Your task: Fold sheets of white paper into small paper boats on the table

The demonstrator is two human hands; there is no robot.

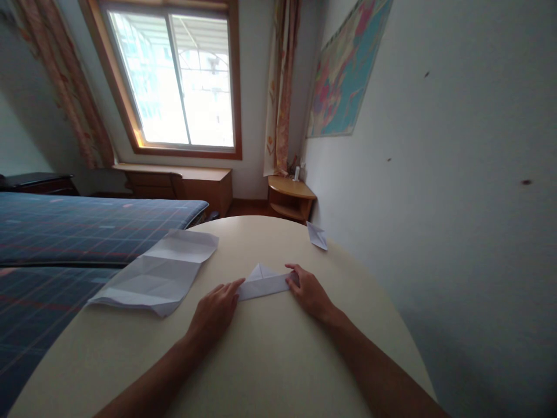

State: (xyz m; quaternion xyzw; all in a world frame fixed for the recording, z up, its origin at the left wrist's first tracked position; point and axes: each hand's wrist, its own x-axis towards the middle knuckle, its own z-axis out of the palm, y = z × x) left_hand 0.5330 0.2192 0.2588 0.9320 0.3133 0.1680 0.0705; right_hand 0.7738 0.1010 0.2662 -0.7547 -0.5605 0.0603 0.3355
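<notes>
A folded white paper (264,285) lies on the round cream table (270,360), with a long flat band along its near side and a small triangular peak at the back. My left hand (220,303) grips its left end, fingers together and fingertips on the paper. At the right end, my right hand (310,292) pinches the paper between thumb and fingers, its index finger raised a little off it. The paper's two ends are partly covered by my fingers.
Creased white sheets (159,273) lie at the table's left edge, partly overhanging. A small folded paper piece (317,235) rests near the far right edge. A plaid mattress (87,232) is at the left and a wall (456,232) at the right.
</notes>
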